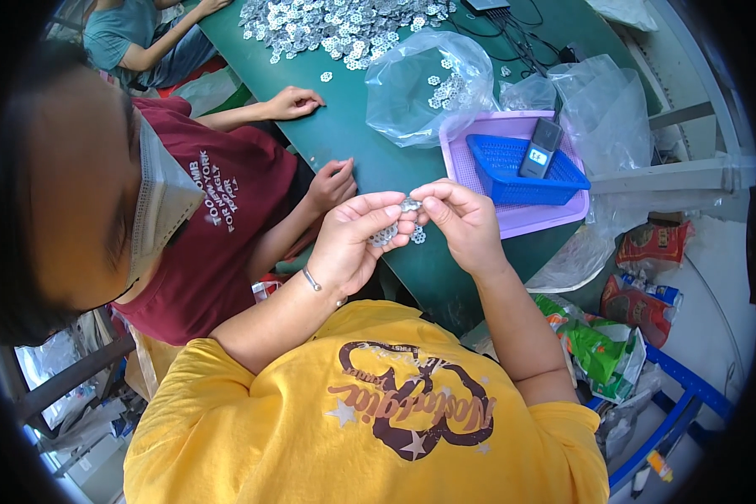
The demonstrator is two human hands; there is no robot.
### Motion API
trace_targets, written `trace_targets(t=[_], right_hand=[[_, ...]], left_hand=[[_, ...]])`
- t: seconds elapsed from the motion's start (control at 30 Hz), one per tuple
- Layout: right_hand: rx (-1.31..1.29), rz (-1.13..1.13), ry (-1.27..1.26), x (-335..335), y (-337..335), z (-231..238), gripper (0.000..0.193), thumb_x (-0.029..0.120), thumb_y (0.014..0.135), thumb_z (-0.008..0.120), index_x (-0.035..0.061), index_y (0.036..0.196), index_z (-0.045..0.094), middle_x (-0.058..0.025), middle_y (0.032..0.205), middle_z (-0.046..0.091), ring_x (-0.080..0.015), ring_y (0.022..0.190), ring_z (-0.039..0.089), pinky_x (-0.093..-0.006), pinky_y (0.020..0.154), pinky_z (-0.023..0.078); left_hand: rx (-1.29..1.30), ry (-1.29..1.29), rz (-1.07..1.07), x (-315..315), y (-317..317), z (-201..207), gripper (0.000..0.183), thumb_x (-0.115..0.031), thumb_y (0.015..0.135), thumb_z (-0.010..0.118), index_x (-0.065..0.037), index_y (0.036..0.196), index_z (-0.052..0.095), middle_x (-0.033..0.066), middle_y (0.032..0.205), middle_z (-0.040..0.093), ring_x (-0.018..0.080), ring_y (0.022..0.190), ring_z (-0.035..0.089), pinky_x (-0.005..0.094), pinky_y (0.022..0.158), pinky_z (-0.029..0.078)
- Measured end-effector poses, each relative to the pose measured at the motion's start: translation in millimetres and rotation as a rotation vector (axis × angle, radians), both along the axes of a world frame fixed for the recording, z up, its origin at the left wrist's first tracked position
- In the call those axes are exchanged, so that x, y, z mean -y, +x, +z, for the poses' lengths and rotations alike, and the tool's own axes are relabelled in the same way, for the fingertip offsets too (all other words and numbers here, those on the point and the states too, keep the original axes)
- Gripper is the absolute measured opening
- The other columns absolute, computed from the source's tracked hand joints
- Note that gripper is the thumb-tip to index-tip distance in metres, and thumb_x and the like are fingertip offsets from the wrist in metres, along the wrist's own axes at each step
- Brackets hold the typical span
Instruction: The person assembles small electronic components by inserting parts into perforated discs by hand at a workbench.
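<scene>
Both my hands are raised over the near edge of the green table [445,277]. Between the thumb and fingertips of my left hand [349,231] and those of my right hand [464,223] is a small grey flower-shaped piece [410,204], seen edge-on. More such pieces with round holes [384,236] lie in the curled fingers of my left hand. Another holed piece [418,234] shows just below my fingertips; whether it is held or lies on the table I cannot tell. A bracelet [312,280] circles my left wrist.
A heap of grey holed pieces [344,29] covers the far table. Right of it, a clear plastic bag [391,101] holds some. A lilac basket [512,225] contains a blue basket [521,189] with a dark handheld device [540,143]. A masked person in maroon [227,176] sits close at left.
</scene>
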State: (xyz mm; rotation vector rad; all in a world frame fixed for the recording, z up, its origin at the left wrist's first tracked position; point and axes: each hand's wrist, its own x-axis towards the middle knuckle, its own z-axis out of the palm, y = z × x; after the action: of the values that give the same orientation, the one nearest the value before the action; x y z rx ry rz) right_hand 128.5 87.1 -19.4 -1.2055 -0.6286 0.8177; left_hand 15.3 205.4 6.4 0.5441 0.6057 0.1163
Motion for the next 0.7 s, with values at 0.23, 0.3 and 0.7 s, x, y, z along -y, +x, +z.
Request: trace_targets(t=[0.23, 0.3, 0.7], right_hand=[[-0.049, -0.034, -0.069, 1.5, -0.1, -1.1, 0.011, 0.005, 0.082, 0.052, -0.0033, 0.088, 0.058, -0.0031, 0.078, 0.056, -0.0062, 0.066, 0.052, -0.0174, 0.056, 0.042], [-0.169, -0.033, -0.133, 1.9, 0.1, -1.0, 0.012, 0.005, 0.082, 0.053, -0.0036, 0.087, 0.058, -0.0036, 0.075, 0.058, -0.0061, 0.063, 0.052, -0.0174, 0.054, 0.043], [0.791, -0.198, -0.53, 11.4, 2.0, -63.4, 0.004, 0.006, 0.071, 0.057, 0.0024, 0.073, 0.059, -0.0136, 0.068, 0.055, -0.0297, 0.061, 0.056, -0.0352, 0.054, 0.046]], left_hand=[[-0.009, -0.001, -0.047, 0.7, -0.6, 0.5, 0.015, -0.006, 0.082, 0.052, 0.003, 0.093, 0.055, 0.0105, 0.081, 0.061, 0.0142, 0.067, 0.06, 0.0218, 0.059, 0.051], [-0.084, 0.048, -0.096, 1.7, -2.5, -7.6, 0.014, -0.009, 0.083, 0.051, 0.001, 0.092, 0.056, 0.0075, 0.076, 0.06, 0.0118, 0.065, 0.058, 0.0223, 0.057, 0.05], [-0.262, 0.049, 0.01, -4.6, -4.7, -23.4, 0.025, 0.004, 0.081, 0.043, 0.003, 0.106, 0.042, 0.0148, 0.103, 0.052, 0.0213, 0.094, 0.055, 0.0283, 0.08, 0.047]])
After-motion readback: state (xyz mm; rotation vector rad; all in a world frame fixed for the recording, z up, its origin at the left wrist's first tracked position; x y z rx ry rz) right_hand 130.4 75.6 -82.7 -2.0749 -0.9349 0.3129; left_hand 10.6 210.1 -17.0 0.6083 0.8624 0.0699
